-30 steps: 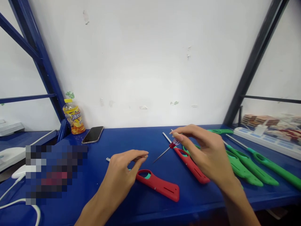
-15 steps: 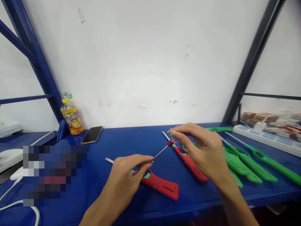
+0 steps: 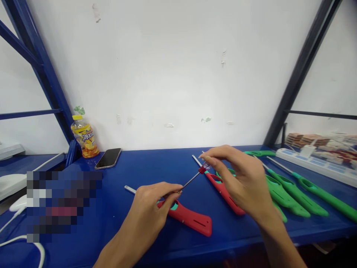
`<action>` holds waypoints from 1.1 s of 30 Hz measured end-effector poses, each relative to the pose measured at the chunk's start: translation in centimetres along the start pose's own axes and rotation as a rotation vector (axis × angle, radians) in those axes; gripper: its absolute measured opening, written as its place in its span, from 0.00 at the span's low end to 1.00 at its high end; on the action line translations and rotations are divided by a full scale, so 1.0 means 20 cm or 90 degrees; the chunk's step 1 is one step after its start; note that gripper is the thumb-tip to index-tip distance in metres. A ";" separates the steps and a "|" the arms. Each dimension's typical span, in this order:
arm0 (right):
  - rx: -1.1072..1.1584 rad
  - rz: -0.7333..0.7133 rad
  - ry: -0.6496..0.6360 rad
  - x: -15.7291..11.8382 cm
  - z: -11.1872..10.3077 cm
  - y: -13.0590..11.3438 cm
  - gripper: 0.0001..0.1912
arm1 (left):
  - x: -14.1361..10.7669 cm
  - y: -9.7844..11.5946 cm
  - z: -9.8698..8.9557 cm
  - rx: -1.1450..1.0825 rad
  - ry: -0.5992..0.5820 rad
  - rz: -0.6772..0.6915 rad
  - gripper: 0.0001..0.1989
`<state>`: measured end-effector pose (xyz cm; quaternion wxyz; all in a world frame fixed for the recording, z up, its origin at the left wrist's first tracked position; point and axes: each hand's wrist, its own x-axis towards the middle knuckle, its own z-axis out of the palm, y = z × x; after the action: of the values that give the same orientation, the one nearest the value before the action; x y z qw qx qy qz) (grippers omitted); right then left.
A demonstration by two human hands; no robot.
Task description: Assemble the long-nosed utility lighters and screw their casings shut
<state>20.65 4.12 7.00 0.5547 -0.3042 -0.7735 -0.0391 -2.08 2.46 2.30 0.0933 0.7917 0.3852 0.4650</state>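
A screwdriver (image 3: 190, 181) with a thin metal shaft and a red and clear handle slants between my hands above the table. My left hand (image 3: 152, 204) pinches the shaft near its lower end; the tip is hidden by the fingers. My right hand (image 3: 241, 175) has thumb and fingers closed on the handle. Under my left hand lies a red lighter (image 3: 192, 219), its metal tube sticking out to the left. A second red lighter (image 3: 223, 191) lies beneath and beside my right hand.
Several green lighters (image 3: 295, 193) lie at the right, by a white power strip (image 3: 315, 163). A phone (image 3: 108, 158) and a yellow-capped bottle (image 3: 86, 137) stand at the back left of the blue table (image 3: 117, 223). White cables and a pixelated patch are at the left.
The view has shifted very slightly. Both hands keep their hold on the screwdriver, and its handle looks slightly turned.
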 end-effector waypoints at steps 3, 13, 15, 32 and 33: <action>0.015 -0.020 -0.013 0.00 0.00 -0.01 0.08 | -0.01 0.00 0.01 -0.001 0.001 -0.002 0.10; 0.139 0.020 -0.055 -0.01 -0.02 -0.03 0.07 | -0.03 0.00 0.05 -0.092 -0.021 -0.051 0.15; 0.177 0.042 -0.049 -0.01 -0.03 -0.03 0.06 | -0.04 0.02 0.07 -0.118 -0.032 -0.069 0.17; 0.056 0.057 -0.223 -0.01 -0.19 -0.11 0.05 | -0.13 0.06 0.31 -0.099 -0.062 0.039 0.10; 0.049 0.057 -0.230 -0.01 -0.19 -0.12 0.04 | -0.13 0.06 0.31 -0.098 -0.067 0.039 0.11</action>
<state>22.66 0.63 8.84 0.4192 -0.3188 -0.8471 0.0706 2.96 1.05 -2.27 0.1599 0.8169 0.3185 0.4536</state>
